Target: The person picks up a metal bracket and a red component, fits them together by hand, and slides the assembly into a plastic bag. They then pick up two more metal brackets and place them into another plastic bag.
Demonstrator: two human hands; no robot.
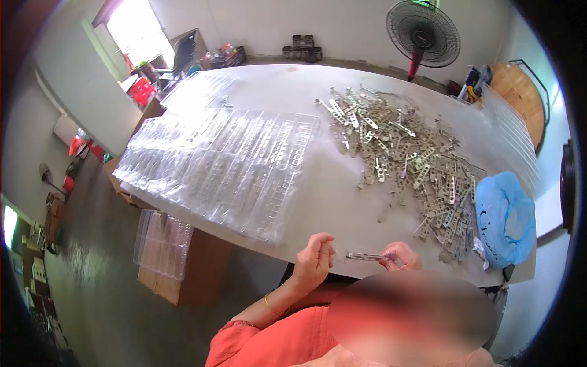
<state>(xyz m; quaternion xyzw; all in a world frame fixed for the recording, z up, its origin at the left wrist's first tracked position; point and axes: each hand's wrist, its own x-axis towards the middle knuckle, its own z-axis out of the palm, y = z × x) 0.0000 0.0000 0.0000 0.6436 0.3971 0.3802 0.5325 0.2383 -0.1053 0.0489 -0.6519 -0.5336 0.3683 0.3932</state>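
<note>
My right hand (402,255) pinches one end of a narrow metal strip (364,256), which points left just past the table's near edge. My left hand (315,260), a yellow bangle at its wrist, is closed with its fingers curled in front of the strip's free end. Whatever its fingertips may hold is too small to make out. Beyond my right hand, a large heap of similar perforated metal strips (422,174) spreads over the white table (333,211). Clear plastic trays (226,165) lie stacked in layers on the left side of the tabletop.
A blue plastic-lined container (504,220) stands at the table's right edge. More clear trays (164,241) lean on a cardboard box (202,263) below the left edge. Behind the table stands a black fan (422,37). A wooden round board (520,98) is at the far right.
</note>
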